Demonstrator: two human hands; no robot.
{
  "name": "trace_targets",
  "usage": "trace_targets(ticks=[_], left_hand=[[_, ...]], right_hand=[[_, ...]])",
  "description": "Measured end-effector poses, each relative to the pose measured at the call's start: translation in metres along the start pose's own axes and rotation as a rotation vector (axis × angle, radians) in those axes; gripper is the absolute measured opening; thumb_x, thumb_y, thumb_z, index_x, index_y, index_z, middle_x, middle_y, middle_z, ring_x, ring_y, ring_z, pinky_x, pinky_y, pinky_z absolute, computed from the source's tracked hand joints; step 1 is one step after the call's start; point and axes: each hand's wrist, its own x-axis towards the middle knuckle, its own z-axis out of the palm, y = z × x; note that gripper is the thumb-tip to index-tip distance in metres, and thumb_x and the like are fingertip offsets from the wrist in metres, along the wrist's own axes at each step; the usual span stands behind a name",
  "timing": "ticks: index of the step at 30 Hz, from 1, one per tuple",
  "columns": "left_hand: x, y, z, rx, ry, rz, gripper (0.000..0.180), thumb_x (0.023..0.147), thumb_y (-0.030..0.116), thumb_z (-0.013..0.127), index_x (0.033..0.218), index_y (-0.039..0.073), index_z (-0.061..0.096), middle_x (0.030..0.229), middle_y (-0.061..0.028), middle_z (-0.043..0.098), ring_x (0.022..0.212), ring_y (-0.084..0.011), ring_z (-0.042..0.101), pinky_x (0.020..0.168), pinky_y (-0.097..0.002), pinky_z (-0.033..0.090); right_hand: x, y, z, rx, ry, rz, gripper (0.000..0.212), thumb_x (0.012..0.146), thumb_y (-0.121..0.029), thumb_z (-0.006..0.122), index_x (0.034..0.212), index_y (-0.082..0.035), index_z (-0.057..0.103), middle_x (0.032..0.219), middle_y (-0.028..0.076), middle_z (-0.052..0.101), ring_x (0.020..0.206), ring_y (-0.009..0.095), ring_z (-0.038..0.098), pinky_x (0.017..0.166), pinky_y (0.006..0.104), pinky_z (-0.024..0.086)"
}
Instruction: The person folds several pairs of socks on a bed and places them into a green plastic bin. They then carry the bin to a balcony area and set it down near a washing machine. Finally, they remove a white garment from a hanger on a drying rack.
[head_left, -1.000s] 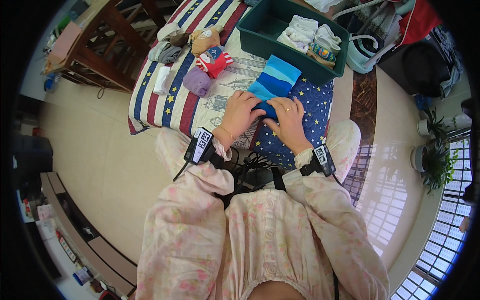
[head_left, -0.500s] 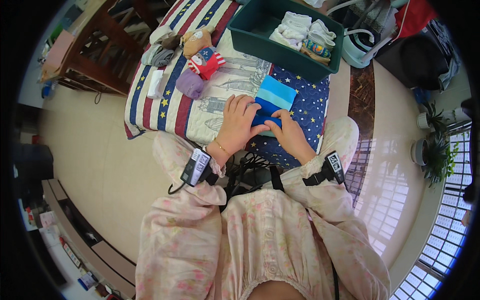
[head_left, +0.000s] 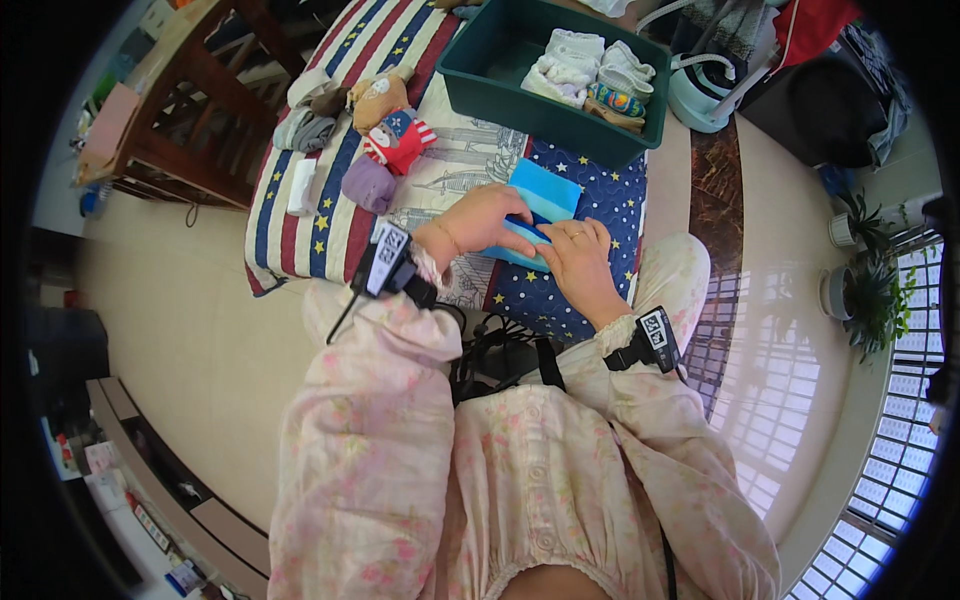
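A folded cloth [head_left: 547, 187] in bands of light and dark blue lies on the starry quilt in front of me; its exact kind is unclear. My left hand [head_left: 485, 220] comes from the left, fingers curled over a dark blue fold, thumb pressed on the light blue near part. My right hand [head_left: 582, 262] grips the same near edge from the right, thumb and fingers bent around it. The two thumbs almost meet at the middle of the fold. Part of the cloth is hidden under my fingers. The far light blue end lies flat past my hands.
A dark green bin [head_left: 545, 125] holds white rolled cloths [head_left: 570, 70] and a patterned one. To the left lie a purple bundle [head_left: 369, 185], a red bundle [head_left: 400, 142], a tan bundle [head_left: 380, 98], grey bundles [head_left: 303, 130] and a white packet [head_left: 301, 188]. Cables [head_left: 490, 345] hang near my lap.
The near part of the cloth has turned over, so light blue shows where dark blue was. My left wrist has swung outward, and the view has shifted slightly.
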Motion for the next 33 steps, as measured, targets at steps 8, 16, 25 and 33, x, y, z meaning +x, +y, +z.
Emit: trace_targets(ticks=[8, 16, 25, 33], left_hand=[[-0.008, -0.008, 0.004, 0.044, 0.172, 0.089, 0.035, 0.068, 0.03, 0.078, 0.088, 0.007, 0.062, 0.093, -0.0088, 0.059, 0.09, -0.0291, 0.052, 0.081, -0.0369, 0.042], [-0.013, 0.024, 0.016, 0.214, 0.473, 0.122, 0.03, 0.073, 0.025, 0.072, 0.095, 0.007, 0.062, 0.098, -0.0071, 0.059, 0.095, -0.0285, 0.052, 0.086, -0.0396, 0.042], [0.009, 0.007, 0.013, 0.163, 0.611, -0.034, 0.049, 0.07, 0.026, 0.078, 0.106, 0.002, 0.057, 0.104, -0.012, 0.058, 0.104, -0.0318, 0.05, 0.095, -0.0418, 0.037], [0.013, 0.051, 0.077, -1.057, 0.935, -0.7, 0.041, 0.078, 0.028, 0.077, 0.101, -0.002, 0.059, 0.09, -0.0054, 0.063, 0.074, -0.0115, 0.059, 0.064, -0.0226, 0.045]], right_hand=[[-0.006, -0.018, -0.006, 0.076, -0.011, -0.142, 0.054, 0.073, -0.021, 0.073, 0.121, -0.006, 0.053, 0.116, 0.009, 0.053, 0.11, 0.027, 0.048, 0.101, 0.045, 0.029], [0.02, 0.019, -0.009, 0.224, -0.13, 0.209, 0.035, 0.082, -0.032, 0.068, 0.108, -0.008, 0.065, 0.1, 0.011, 0.062, 0.102, 0.026, 0.053, 0.09, 0.038, 0.033], [0.031, 0.02, -0.009, 0.189, 0.032, 0.144, 0.033, 0.079, -0.028, 0.069, 0.106, -0.01, 0.066, 0.097, 0.008, 0.061, 0.097, 0.024, 0.055, 0.091, 0.0382, 0.033], [0.031, 0.023, 0.003, 0.437, 0.044, 0.277, 0.03, 0.075, -0.024, 0.072, 0.099, -0.007, 0.066, 0.092, 0.01, 0.062, 0.09, 0.028, 0.057, 0.082, 0.0402, 0.039]])
